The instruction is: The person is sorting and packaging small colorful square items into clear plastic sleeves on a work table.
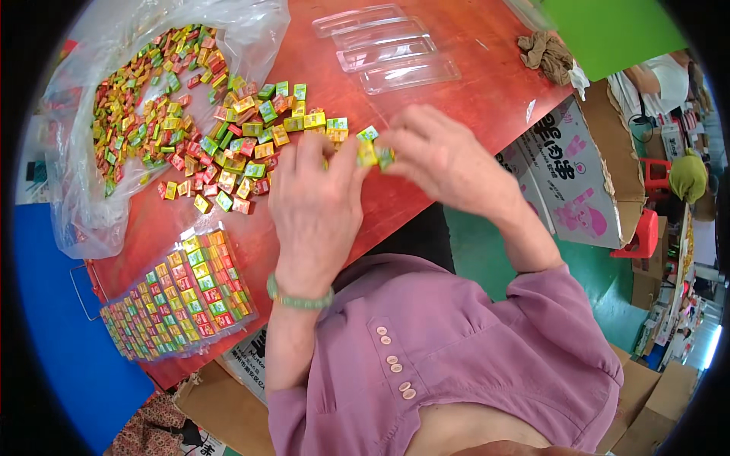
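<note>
Over the red table, my left hand (pixel 315 205), with a green bead bracelet at its wrist, curls its fingers down at the near edge of a heap of small coloured boxes (pixel 236 144). A few small yellow and green boxes (pixel 368 154) sit between my two hands. Thumb and fingers of my right hand (pixel 445 163) pinch these from the right side, and my left fingertips close on their left end. My fingers partly hide the boxes. The heap, in red, yellow and green, spills out of a large clear plastic bag (pixel 262 34).
Several clear plastic trays (pixel 411 74) lie at the table's far side. Filled trays of small boxes (pixel 179 292) stand in rows at the near left. A crumpled brown cloth (pixel 545 57) lies near the right corner. A printed carton (pixel 566 171) stands beside the table.
</note>
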`<state>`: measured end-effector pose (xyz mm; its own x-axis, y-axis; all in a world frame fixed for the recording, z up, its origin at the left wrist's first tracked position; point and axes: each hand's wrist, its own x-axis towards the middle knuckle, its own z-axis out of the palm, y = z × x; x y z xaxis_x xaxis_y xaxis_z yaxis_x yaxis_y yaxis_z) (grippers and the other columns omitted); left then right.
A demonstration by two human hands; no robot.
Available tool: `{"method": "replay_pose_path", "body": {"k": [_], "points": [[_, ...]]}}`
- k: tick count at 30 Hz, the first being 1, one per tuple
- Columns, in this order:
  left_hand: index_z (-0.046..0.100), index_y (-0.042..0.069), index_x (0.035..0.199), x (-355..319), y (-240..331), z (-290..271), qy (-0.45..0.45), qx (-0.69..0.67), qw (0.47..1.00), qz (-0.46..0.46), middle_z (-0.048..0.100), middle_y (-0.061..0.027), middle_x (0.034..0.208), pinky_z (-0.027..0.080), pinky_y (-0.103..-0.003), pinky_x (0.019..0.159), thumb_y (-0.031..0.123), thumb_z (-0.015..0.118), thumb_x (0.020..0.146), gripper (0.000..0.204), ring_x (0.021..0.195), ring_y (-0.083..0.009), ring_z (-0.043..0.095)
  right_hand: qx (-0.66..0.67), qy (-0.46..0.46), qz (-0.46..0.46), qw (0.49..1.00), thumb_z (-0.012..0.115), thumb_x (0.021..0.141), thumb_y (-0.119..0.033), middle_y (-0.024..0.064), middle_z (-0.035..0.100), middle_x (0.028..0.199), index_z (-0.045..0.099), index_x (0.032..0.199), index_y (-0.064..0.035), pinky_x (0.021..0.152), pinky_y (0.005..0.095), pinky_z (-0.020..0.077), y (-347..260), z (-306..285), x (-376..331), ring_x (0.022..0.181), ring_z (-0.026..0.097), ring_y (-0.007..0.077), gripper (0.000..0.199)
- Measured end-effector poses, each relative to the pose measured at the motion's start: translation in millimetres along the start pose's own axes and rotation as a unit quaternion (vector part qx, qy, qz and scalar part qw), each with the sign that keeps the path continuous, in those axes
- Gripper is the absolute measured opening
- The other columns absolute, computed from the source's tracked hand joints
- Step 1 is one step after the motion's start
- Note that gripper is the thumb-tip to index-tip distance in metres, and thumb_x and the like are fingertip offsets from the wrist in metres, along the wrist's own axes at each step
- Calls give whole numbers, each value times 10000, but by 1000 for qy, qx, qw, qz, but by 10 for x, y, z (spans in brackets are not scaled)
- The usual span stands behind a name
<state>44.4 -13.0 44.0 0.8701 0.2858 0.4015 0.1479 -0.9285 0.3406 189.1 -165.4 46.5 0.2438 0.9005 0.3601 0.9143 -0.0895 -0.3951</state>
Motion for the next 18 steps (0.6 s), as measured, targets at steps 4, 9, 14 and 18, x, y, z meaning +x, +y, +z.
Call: {"method": "replay_pose_path", "body": {"k": [4, 9, 14, 18], "points": [[715, 97, 1014, 510, -27, 254, 23, -7, 999, 38, 588, -93, 966, 517, -443, 763, 195, 777, 863, 190, 914, -301, 605, -29, 10, 11, 999, 763, 866, -161, 129, 607, 1048, 668, 1134, -44, 830, 436, 533, 439, -182, 154, 987, 629, 335, 307], [735, 105, 1014, 942, -76, 634, 40, -4, 996, 80, 629, -99, 969, 548, -443, 776, 225, 784, 857, 203, 933, -308, 636, -56, 27, 20, 998, 737, 924, -180, 119, 606, 1063, 681, 1158, -53, 844, 435, 522, 894, -238, 231, 990, 626, 337, 272], [755, 116, 993, 1094, -123, 881, 11, 3, 997, 79, 645, -107, 998, 564, -444, 806, 265, 791, 852, 208, 975, -315, 648, -68, 4, 38, 997, 734, 930, -184, 118, 606, 1057, 699, 1161, -73, 835, 426, 522, 1215, -205, 265, 979, 633, 321, 259], [759, 118, 1008, 1106, -131, 972, 6, 14, 997, 73, 650, -112, 1021, 565, -452, 799, 266, 792, 851, 219, 973, -317, 647, -65, -28, 67, 995, 730, 942, -203, 116, 610, 1062, 717, 1168, -87, 832, 413, 524, 1255, -208, 265, 966, 639, 310, 254]]}}
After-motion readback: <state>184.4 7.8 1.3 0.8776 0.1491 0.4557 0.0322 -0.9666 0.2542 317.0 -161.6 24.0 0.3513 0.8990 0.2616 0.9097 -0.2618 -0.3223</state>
